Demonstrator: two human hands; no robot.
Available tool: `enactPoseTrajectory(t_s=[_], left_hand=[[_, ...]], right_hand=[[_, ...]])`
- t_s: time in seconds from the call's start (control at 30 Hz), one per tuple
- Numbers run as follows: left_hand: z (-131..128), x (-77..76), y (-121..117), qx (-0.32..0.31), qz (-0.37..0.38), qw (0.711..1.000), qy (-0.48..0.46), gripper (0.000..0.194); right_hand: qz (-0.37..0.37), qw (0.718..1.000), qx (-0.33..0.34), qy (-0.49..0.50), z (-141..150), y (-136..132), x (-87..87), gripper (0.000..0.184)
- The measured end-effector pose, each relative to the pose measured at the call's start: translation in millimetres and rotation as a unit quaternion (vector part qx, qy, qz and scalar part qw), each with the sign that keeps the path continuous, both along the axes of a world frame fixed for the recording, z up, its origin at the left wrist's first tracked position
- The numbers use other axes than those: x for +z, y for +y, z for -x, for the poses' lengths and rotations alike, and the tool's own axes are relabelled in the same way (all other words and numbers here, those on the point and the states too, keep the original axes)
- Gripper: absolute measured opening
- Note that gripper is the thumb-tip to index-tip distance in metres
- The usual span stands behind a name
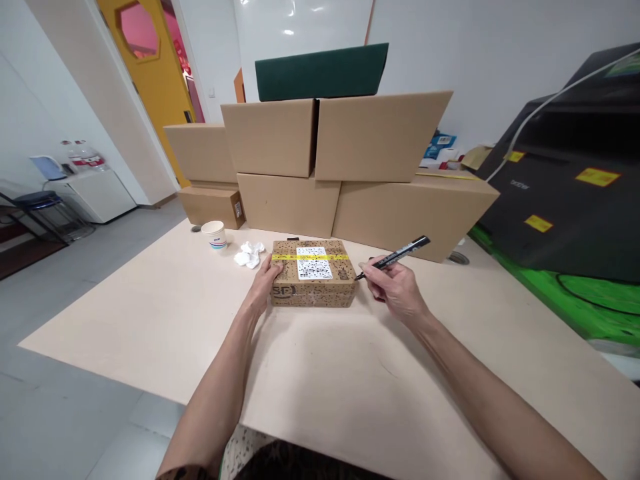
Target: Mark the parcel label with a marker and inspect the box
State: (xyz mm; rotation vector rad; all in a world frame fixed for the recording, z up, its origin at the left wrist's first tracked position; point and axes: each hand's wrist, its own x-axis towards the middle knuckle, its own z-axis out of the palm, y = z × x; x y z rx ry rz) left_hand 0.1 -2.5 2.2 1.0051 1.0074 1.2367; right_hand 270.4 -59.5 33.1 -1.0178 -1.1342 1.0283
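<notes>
A small brown cardboard parcel (313, 283) lies flat on the pale table (150, 313), with a white printed label and a strip of yellow tape on its top. My left hand (264, 283) rests against the parcel's left side, fingers on its edge. My right hand (395, 287) holds a black marker pen (397, 255) just right of the parcel, the tip pointing at the box's right top corner.
Large cardboard boxes (340, 173) are stacked behind the parcel, a dark green box (323, 72) on top. A paper cup (215, 235) and crumpled white tissue (249, 255) sit left of the parcel. A black machine (565, 180) stands on the right.
</notes>
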Motion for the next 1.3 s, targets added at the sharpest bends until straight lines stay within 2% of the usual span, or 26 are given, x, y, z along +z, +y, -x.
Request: enactPoseTrajectory(t_s=[0.1,0.23,0.53,0.77,0.87,1.03,1.3], left_hand=[[-0.6,-0.2,-0.8,-0.007,-0.001,1.0,-0.011,0.063],[-1.6,0.5,-1.2,-0.007,-0.003,1.0,-0.013,0.061],[-1.4,-1.9,-1.3,-0.009,0.002,1.0,-0.022,0.063],[-4.1,1.1,-2.5,0.0,0.004,1.0,-0.016,0.062],[-4.1,1.1,-2.5,0.003,0.008,1.0,-0.012,0.064],[-2.9,-1.7,-1.0,0.011,0.02,1.0,-0.021,0.072],[-4.3,1.0,-1.8,0.015,0.02,1.0,-0.014,0.072]], right_hand=[[-0.052,0.997,0.014,-0.059,10.4,5.0,0.1,0.045],[-0.101,0.987,0.002,-0.126,17.8,12.8,0.8,0.042],[-0.075,0.977,0.021,-0.196,20.4,28.0,0.2,0.046],[-0.077,0.966,0.029,-0.243,22.9,26.0,-6.7,0.041],[-0.076,0.968,0.023,-0.239,23.3,26.6,-6.7,0.04],[-0.075,0.98,0.036,-0.179,20.7,26.6,-3.6,0.042],[-0.062,0.975,0.065,-0.204,21.3,23.7,-4.7,0.037]])
